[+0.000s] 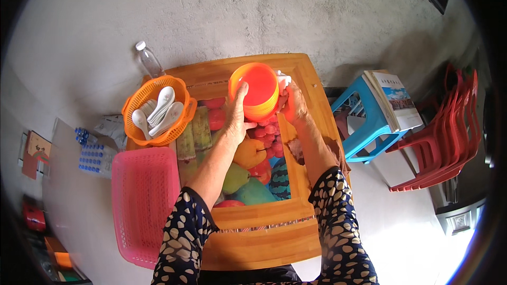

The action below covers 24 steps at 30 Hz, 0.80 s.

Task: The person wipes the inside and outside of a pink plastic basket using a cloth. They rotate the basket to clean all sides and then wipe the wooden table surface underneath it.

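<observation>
A stack of orange plastic bowls (254, 85) is held above the far middle of the table. My left hand (236, 113) is closed round its left side, with the thumb over the rim. On the stack's right side is my right hand (297, 106), its fingers curled and partly hidden. A small white thing (283, 79) shows at those fingertips, too unclear to name. To the left, an orange plastic basket (185, 85) holds several white spoons (165, 97).
The wooden table (264, 250) has a fruit-print top. At its left is a pink plastic basket (119, 200); behind, a clear bottle (150, 63). A brown cloth (340, 155) lies at the right edge. Beyond are a blue stool (360, 108) with books and stacked red chairs (438, 142).
</observation>
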Each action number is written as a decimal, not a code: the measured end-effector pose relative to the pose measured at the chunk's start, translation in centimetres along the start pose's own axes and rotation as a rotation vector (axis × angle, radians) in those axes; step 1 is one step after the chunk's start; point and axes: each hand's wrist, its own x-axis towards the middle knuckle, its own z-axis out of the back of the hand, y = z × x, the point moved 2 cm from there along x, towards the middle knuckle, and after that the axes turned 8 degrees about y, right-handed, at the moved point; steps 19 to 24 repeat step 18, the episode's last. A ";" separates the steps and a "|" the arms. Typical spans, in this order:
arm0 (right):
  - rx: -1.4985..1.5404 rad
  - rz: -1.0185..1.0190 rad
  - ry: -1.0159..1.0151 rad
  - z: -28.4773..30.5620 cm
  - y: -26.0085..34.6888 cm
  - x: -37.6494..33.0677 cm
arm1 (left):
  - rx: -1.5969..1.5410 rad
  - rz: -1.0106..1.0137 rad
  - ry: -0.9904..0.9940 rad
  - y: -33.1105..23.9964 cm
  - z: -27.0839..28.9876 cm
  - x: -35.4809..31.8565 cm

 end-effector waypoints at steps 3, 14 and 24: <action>-0.091 0.104 0.053 0.6 -0.4 -2.4 | 0.020 -0.014 -0.040 0.7 0.0 -0.8; -0.008 -0.061 -0.135 0.9 0.0 -22.2 | 0.100 0.197 -0.014 5.5 -4.7 -18.1; -0.009 0.043 0.076 0.9 0.9 -28.1 | 0.078 0.179 0.012 8.6 -6.4 -22.4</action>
